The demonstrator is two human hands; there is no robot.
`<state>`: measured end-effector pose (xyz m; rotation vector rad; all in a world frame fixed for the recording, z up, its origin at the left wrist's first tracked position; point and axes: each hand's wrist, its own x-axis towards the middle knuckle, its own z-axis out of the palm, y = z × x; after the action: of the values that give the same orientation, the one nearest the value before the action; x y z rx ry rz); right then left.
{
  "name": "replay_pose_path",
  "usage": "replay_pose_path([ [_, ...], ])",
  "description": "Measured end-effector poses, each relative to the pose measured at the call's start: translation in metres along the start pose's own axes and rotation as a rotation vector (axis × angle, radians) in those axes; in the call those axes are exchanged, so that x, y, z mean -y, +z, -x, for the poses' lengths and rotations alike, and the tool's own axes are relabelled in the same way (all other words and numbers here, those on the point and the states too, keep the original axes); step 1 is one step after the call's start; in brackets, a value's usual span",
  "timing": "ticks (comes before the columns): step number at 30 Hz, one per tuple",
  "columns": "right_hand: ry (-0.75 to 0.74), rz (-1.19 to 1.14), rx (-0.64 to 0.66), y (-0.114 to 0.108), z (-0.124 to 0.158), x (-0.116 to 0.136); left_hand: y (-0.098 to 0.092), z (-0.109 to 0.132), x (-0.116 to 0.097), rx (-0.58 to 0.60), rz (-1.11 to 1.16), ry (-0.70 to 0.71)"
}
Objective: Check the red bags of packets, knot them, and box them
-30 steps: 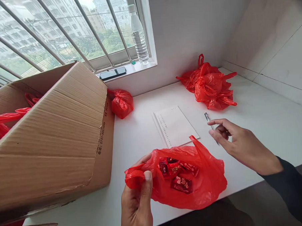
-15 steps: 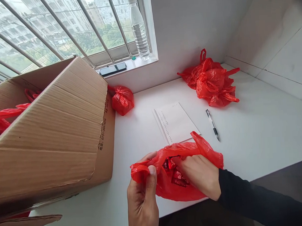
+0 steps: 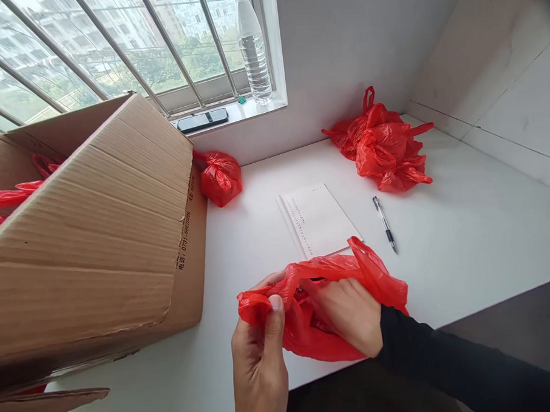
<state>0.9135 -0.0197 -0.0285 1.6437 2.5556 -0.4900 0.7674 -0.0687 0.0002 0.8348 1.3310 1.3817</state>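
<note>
A red plastic bag (image 3: 329, 349) lies open at the table's near edge. My left hand (image 3: 263, 352) pinches the bag's left handle between thumb and fingers. Inside the mouth of the bag is my right hand (image 3: 350, 315), its fingertips hidden by the plastic. Small dark red wrapped packets (image 3: 321, 324) show beneath that hand; whether it grips one I cannot tell. Just behind the bag lies a white notebook (image 3: 319, 219) with a column of small print. A black-and-clear pen (image 3: 385, 224) rests to its right.
A large open cardboard box (image 3: 98, 238) with red bags (image 3: 10, 199) inside fills the left. One tied red bag (image 3: 221, 179) sits beside it, and a heap of red bags (image 3: 386, 149) at the back right. A phone (image 3: 202, 120) and water bottle (image 3: 254, 58) stand on the windowsill.
My right hand has moved a little left and deeper into the bag, covering more of the packets. My left hand keeps its pinch on the handle. The view has shifted slightly.
</note>
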Motion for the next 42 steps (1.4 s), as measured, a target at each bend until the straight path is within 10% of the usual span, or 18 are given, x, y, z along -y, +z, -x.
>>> replay_pose_path([
  [14, 0.108, 0.226, 0.113, -0.019, 0.023, -0.032, 0.003, -0.002, 0.003, 0.071, -0.033, 0.015],
  [25, 0.091, -0.009, -0.143, -0.004, 0.012, -0.053, 0.01, -0.001, 0.003, 0.085, -0.044, 0.003],
  [36, -0.02, 0.125, 0.131, -0.001, 0.03, -0.024, 0.01, -0.004, 0.007, 0.105, -0.059, 0.075],
  [42, -0.126, 0.116, -0.077, 0.008, 0.025, -0.017, 0.007, -0.004, 0.011, 0.062, -0.06, 0.04],
])
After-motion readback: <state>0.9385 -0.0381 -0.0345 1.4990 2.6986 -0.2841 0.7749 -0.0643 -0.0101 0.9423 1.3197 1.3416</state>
